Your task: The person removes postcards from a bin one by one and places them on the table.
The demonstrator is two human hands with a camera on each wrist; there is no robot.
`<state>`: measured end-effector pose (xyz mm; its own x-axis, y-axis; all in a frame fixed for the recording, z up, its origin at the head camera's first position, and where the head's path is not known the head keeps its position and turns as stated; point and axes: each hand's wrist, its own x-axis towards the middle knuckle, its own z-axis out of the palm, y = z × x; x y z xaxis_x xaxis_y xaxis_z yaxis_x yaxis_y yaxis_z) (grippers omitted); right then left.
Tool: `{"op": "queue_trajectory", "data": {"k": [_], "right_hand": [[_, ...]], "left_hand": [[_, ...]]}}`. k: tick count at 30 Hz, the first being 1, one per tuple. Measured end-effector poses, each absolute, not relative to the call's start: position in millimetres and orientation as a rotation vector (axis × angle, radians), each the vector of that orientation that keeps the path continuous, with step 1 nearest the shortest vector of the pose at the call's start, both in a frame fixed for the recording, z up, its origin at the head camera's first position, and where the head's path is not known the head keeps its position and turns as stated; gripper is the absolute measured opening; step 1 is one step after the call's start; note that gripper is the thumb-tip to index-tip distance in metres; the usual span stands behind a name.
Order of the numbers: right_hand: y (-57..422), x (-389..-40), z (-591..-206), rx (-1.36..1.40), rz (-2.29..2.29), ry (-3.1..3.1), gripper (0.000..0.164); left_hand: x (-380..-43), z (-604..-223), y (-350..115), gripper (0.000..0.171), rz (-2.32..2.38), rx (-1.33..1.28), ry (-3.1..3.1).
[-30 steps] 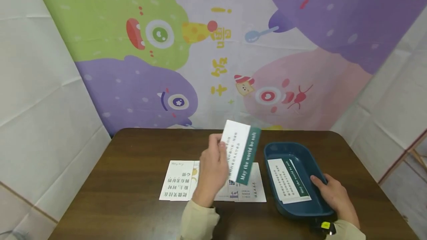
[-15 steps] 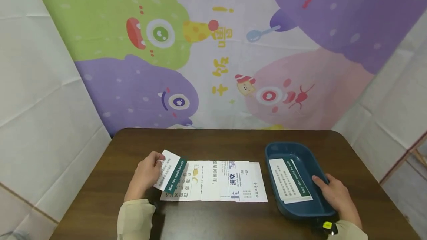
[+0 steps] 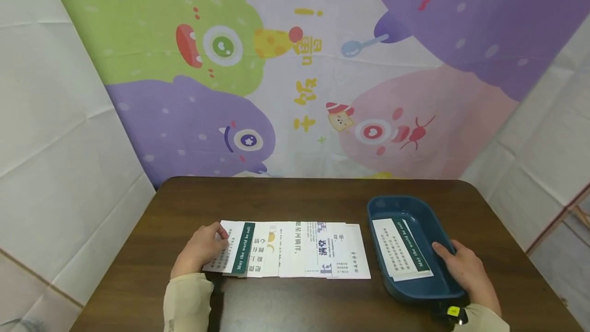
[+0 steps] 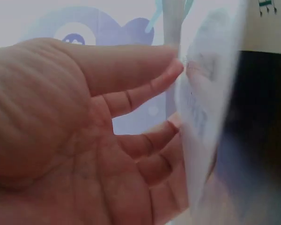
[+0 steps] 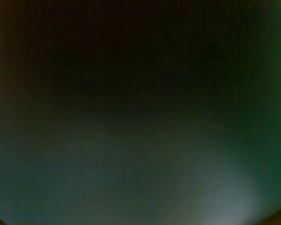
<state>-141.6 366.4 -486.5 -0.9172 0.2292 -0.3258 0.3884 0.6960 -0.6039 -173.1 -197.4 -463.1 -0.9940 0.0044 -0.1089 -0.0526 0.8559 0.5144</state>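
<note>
At the left end of a row of overlapping printed cards [image 3: 295, 257], my left hand [image 3: 195, 252] pinches a white card with a green band [image 3: 241, 250] reading "May the world be soft". That card overlaps the neighbouring one. Up close in the left wrist view, the thumb and fingertips meet the edge of the pale card [image 4: 203, 103]. On the right, my right hand [image 3: 467, 268] grips the side wall of a blue tray [image 3: 442, 270], thumb inside the rim. More green-banded cards [image 3: 397, 250] lie in the tray. The right wrist view is too dark and blurred to make out the hand.
All of this rests on a dark brown table [image 3: 276, 304] with rounded far corners. Behind it hangs a cartoon-printed cloth [image 3: 295, 158]. White sheets [image 3: 69, 117] stand at both sides.
My left hand carried the green-banded card leftward from above the row, then lowered and straightened it onto the row's left end. The right hand stays on the tray.
</note>
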Motion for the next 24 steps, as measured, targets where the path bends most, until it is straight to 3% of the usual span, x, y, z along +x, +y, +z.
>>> {"op": "queue_trajectory", "data": {"k": [24], "right_hand": [[368.1,-143.5,-489.4,0.518,-1.042,2.671,0.097]], "left_hand": [[-168.1,-465.8,-181.1,0.03,0.641,-0.194,2.967]]}}
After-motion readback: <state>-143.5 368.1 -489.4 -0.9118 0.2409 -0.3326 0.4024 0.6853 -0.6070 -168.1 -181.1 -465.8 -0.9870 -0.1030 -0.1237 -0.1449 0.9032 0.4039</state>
